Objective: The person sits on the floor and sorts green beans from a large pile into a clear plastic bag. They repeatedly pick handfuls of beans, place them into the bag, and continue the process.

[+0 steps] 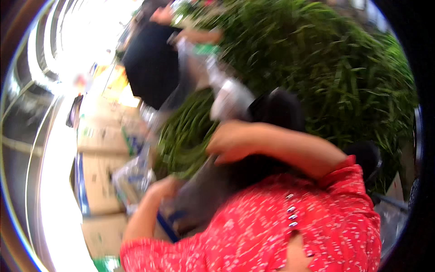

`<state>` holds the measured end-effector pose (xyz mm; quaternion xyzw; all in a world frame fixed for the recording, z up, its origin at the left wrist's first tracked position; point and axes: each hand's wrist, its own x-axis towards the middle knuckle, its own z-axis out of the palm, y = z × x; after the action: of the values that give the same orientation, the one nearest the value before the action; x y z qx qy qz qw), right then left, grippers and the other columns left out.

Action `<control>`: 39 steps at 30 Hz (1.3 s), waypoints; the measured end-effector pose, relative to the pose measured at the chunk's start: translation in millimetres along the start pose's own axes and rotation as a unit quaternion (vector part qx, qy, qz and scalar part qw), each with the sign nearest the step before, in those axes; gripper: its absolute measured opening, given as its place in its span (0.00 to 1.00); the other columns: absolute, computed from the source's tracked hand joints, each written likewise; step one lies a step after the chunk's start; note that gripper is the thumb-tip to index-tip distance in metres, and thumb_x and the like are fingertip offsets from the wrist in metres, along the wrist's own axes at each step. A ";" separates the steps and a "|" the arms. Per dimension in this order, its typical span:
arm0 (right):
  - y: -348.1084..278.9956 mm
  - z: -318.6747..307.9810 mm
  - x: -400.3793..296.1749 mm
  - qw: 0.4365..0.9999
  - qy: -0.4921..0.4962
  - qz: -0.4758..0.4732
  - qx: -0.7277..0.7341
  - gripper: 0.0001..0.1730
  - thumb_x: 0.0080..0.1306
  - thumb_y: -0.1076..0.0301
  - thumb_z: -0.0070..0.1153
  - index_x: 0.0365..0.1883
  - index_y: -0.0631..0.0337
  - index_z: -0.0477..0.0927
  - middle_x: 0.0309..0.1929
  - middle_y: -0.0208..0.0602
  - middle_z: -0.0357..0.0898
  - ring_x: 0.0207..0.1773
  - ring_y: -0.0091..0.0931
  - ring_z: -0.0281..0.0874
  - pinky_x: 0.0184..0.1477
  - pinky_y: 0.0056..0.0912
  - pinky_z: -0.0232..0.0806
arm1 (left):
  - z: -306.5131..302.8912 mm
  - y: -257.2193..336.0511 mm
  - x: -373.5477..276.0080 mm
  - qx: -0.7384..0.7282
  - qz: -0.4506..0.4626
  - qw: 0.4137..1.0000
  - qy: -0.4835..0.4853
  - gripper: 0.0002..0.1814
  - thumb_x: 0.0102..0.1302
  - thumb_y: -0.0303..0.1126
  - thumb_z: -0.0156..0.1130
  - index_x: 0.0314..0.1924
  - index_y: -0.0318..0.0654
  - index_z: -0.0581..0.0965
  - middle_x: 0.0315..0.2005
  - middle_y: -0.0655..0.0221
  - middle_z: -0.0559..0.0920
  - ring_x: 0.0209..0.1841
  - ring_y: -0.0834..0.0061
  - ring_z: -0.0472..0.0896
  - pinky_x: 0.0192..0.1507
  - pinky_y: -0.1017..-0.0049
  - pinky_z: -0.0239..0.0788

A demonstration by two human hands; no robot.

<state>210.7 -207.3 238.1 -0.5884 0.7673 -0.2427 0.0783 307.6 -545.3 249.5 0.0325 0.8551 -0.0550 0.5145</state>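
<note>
A mass of long green stems (187, 132), blurred, lies before me. My left hand (166, 188) is at its near left edge, fingers lost in the blur. At the right side of the stems is my right hand (226, 141), its fingers bent inward; whether it grips anything is unclear. Dark grey cloth (207, 190) spreads below the stems, between my forearms. Just beyond my right hand sits a whitish, translucent plastic bag (232, 98).
A large heap of long-leaved greens (326, 68) fills the right side. Cardboard boxes (102, 183) are stacked on the left, with clear plastic wrapping (134, 176) beside them. A person in dark clothing (153, 64) is close ahead, one arm (200, 35) reaching toward the heap.
</note>
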 end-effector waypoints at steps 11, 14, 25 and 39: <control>55.0 -96.9 -92.0 0.945 0.165 0.004 0.282 0.20 0.63 0.59 0.59 0.46 0.64 0.77 0.39 0.47 0.82 0.43 0.40 0.80 0.45 0.40 0.69 | -237.0 210.3 -119.3 -0.175 0.159 0.966 -0.104 0.12 0.59 0.31 0.68 0.41 0.33 0.83 0.31 0.65 0.86 0.35 0.77 0.84 0.38 0.76 0.74; 85.9 -104.1 -132.1 0.919 0.191 0.026 0.343 0.18 0.65 0.57 0.57 0.44 0.65 0.79 0.41 0.44 0.83 0.43 0.34 0.81 0.46 0.36 0.70 | -316.2 310.6 -85.0 0.045 0.443 0.895 0.032 0.08 0.60 0.29 0.66 0.39 0.34 0.83 0.29 0.67 0.85 0.31 0.79 0.84 0.35 0.77 0.74; 171.0 -80.8 -200.7 0.870 0.286 0.122 0.382 0.22 0.66 0.53 0.56 0.47 0.64 0.77 0.38 0.46 0.82 0.40 0.34 0.80 0.45 0.37 0.69 | -468.4 484.0 281.4 -0.084 0.315 0.901 0.286 0.12 0.64 0.34 0.62 0.44 0.36 0.81 0.29 0.63 0.84 0.30 0.74 0.83 0.32 0.70 0.75; 254.3 -17.6 -293.2 0.713 0.339 0.444 0.423 0.27 0.67 0.49 0.55 0.55 0.60 0.75 0.49 0.42 0.81 0.53 0.30 0.78 0.57 0.33 0.67 | -525.9 573.9 498.0 -0.325 0.283 0.822 0.373 0.27 0.69 0.49 0.54 0.63 0.45 0.72 0.65 0.63 0.69 0.67 0.63 0.66 0.65 0.63 0.60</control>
<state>70.2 121.8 86.7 0.0361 0.7321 -0.6630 0.1521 -322.1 90.5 19.1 0.1219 0.9033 0.3902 0.1303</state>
